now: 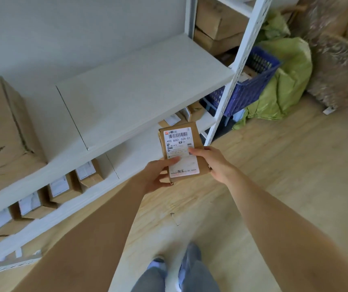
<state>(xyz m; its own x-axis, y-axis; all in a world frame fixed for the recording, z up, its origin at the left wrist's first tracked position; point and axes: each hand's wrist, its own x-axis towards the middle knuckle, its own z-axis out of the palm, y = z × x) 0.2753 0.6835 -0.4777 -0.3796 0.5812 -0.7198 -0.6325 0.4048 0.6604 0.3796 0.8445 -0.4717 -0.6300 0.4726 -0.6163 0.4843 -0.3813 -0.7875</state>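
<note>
Cardboard parcel (197, 140) pinched by left hand (158, 175) and right hand (215, 163) beside the shelf (139, 87); best keep its label (178, 140) upward when shelving

You are wearing grey trousers (200, 277) and pale shoes (158, 264).
Your left hand (158, 175) and right hand (215, 163) are showing bare, forearms unsleeved right to the near edge; the loose trousers are draping over whitish shoes tinged light blue.

Small labelled cardboard parcel (181, 151), label up
</note>
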